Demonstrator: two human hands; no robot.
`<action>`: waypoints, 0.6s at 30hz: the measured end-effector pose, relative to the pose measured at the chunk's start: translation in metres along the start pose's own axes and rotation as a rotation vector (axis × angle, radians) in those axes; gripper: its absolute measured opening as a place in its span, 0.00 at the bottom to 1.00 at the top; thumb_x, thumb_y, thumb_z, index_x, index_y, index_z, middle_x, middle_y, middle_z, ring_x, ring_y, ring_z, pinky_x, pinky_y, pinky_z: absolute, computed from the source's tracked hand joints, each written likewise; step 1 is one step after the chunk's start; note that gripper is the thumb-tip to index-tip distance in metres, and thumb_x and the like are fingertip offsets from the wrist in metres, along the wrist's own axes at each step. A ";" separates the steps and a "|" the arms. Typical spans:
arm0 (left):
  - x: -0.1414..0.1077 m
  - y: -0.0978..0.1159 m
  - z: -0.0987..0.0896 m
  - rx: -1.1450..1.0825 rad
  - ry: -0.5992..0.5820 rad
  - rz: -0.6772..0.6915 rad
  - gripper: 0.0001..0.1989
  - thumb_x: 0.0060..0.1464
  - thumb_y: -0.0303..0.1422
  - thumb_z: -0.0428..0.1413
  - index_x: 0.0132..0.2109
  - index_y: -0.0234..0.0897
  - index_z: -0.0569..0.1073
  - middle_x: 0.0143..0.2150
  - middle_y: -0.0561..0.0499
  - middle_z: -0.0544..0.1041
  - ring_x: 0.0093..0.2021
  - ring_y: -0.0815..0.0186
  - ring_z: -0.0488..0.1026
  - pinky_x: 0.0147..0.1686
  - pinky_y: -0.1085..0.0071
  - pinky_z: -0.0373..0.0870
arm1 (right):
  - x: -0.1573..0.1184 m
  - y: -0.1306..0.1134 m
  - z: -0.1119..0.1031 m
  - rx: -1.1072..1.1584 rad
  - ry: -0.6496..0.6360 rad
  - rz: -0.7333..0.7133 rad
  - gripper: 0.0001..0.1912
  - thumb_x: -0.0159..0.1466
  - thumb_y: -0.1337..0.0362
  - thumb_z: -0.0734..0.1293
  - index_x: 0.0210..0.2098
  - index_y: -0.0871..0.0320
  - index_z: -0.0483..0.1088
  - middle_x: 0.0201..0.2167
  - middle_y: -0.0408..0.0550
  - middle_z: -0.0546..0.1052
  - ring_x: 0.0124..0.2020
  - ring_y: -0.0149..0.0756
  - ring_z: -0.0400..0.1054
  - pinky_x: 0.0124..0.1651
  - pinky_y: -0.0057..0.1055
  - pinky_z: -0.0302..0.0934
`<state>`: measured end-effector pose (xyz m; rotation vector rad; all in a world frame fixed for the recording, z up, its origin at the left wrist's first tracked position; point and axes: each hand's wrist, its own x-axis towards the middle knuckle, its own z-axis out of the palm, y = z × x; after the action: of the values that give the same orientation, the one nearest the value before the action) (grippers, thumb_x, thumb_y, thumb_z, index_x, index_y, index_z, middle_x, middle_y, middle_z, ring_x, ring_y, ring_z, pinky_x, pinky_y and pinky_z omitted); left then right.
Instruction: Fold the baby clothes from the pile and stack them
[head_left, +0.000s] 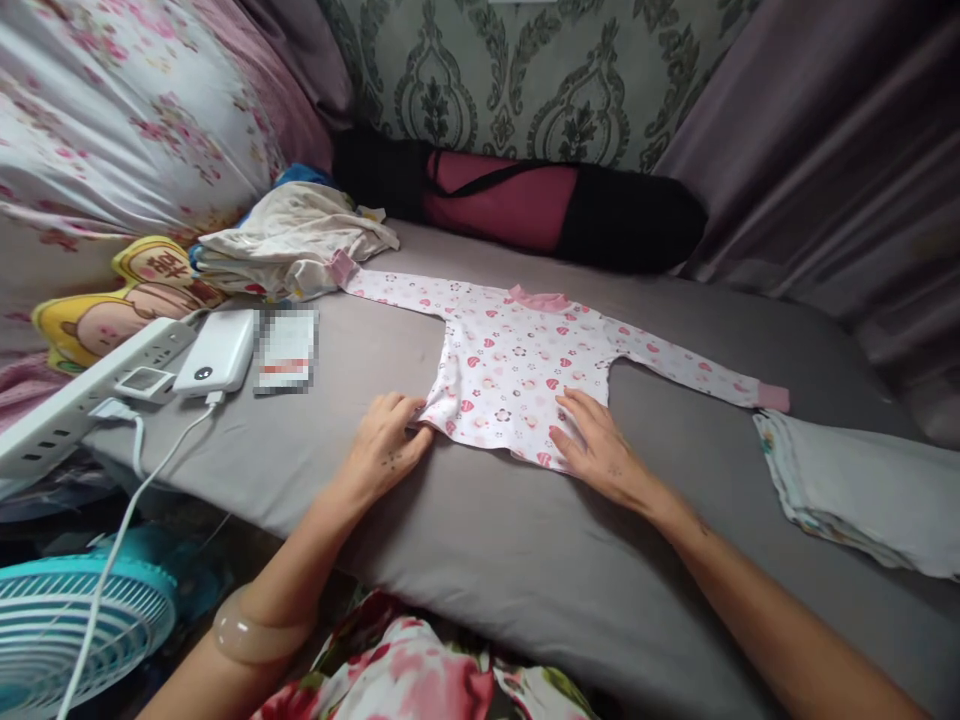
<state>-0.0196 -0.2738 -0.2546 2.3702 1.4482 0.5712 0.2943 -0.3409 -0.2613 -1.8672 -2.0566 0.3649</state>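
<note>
A small white long-sleeved shirt [517, 360] with pink hearts, pink collar and pink cuffs lies spread on the grey sheet [465, 540], its sleeves stretched out to both sides. At its lower left corner, the thumb and fingers of my left hand [386, 445] pinch the hem, and the fabric there is slightly creased. My right hand [604, 450] rests on the lower right part of the shirt, fingers spread. The left cuff touches a pile of light clothes [300, 235]; the right cuff reaches a folded white cloth [862, 490].
A black and pink long bag [502, 200] lies along the patterned wall. At left are a power strip [90, 390], a white power bank [217, 350] with a cable, a blurred packet [286, 350] and a yellow cushion [120, 305]. A blue fan [90, 620] stands at lower left.
</note>
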 end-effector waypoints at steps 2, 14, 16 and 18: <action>0.003 0.002 -0.001 0.017 0.026 0.021 0.11 0.58 0.34 0.50 0.46 0.39 0.73 0.42 0.47 0.74 0.43 0.60 0.71 0.45 0.64 0.69 | -0.012 -0.009 -0.007 0.022 -0.029 -0.053 0.28 0.66 0.51 0.61 0.63 0.54 0.61 0.64 0.56 0.62 0.65 0.49 0.56 0.65 0.48 0.56; 0.031 0.005 -0.015 -0.335 0.268 0.115 0.12 0.64 0.34 0.48 0.49 0.36 0.73 0.52 0.44 0.73 0.40 0.68 0.77 0.37 0.72 0.77 | -0.034 -0.007 -0.017 -0.112 0.017 -0.232 0.17 0.71 0.59 0.55 0.51 0.51 0.72 0.46 0.54 0.76 0.47 0.45 0.70 0.51 0.43 0.67; 0.033 -0.004 -0.021 -0.263 0.259 0.201 0.13 0.65 0.33 0.47 0.50 0.38 0.73 0.52 0.44 0.74 0.46 0.65 0.76 0.46 0.68 0.76 | -0.037 -0.002 -0.019 -0.135 0.008 -0.235 0.20 0.71 0.64 0.52 0.53 0.49 0.71 0.47 0.53 0.76 0.49 0.45 0.71 0.52 0.44 0.68; 0.033 -0.013 -0.029 -0.166 0.230 0.275 0.13 0.65 0.32 0.47 0.52 0.40 0.72 0.53 0.44 0.74 0.52 0.63 0.73 0.53 0.65 0.72 | -0.042 0.003 -0.022 -0.130 -0.004 -0.237 0.23 0.69 0.68 0.51 0.55 0.49 0.69 0.49 0.52 0.76 0.50 0.44 0.70 0.53 0.44 0.68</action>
<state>-0.0303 -0.2372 -0.2298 2.4480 1.1114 1.0217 0.3090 -0.3834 -0.2460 -1.6658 -2.3216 0.1783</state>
